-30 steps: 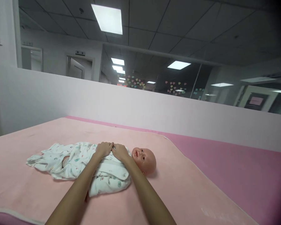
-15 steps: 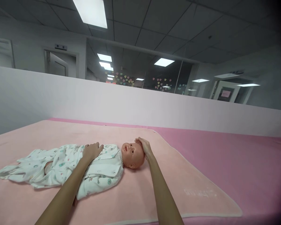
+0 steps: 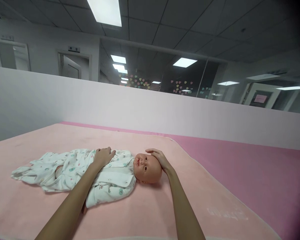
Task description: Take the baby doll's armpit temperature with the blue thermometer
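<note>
Evidently, we find doll (image 3: 110, 178) supine, head (image 3: 148, 170) toward three o'clock; left hand (image 3: 104, 157) rests on clothed torso, right hand (image 3: 160, 158) cups crown, likely steadying; fingers on both unclenched.

The doll clothing (image 3: 73, 161) is white with scattered green and pink prints, the mat (image 3: 202, 200) peach with whitish edging, the surface beneath (image 3: 242, 173) deeper pink.

Right fingers (image 3: 154, 151) now at doll's head (image 3: 149, 170)
</note>
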Tool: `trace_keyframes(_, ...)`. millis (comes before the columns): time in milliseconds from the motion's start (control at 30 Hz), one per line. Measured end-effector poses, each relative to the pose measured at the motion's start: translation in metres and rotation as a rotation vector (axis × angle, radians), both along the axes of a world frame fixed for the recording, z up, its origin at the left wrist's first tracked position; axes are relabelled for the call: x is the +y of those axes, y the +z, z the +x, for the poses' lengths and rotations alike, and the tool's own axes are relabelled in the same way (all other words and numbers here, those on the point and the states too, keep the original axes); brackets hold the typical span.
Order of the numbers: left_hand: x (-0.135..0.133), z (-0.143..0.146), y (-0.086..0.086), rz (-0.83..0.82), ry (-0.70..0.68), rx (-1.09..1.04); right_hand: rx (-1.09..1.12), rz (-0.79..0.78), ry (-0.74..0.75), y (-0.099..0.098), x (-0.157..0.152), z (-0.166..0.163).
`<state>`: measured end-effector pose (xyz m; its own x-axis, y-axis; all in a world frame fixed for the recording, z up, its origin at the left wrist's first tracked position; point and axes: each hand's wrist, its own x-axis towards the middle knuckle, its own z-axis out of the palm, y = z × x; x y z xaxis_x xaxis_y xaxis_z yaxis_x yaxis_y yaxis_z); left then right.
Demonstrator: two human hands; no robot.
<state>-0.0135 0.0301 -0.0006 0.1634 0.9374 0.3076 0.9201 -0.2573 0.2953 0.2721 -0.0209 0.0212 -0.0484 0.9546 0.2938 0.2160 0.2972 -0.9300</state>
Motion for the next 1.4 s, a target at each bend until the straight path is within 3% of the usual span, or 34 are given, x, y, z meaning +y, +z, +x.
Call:
trace_keyframes(333,-0.0003,-0.0010,0.0003,-0.008,-0.012,0.008,0.003,-0.120,0.104,0.0022,-0.0090,-0.0059)
trace_keyframes(567,-0.0011,-0.0002,0.0008,-0.007,-0.005,-0.002,0.043,-0.084,-0.024,-0.0003,-0.0068,-0.0043)
trace_keyframes(767,-0.0011,0.0001,0.0011,0.003,0.004,0.023,0.016,-0.132,0.070,0.0026,-0.0089,-0.0078)
trace_keyframes(967,-0.0009,0.0004,-0.0003,0.018,0.004,0.010,0.116,-0.115,0.013,0.0014,-0.0071,-0.0070)
trace_keyframes(1400,-0.0033,0.0003,0.0009,0.014,-0.002,-0.014,0.059,-0.109,0.018,-0.0014,-0.0047,-0.0035)
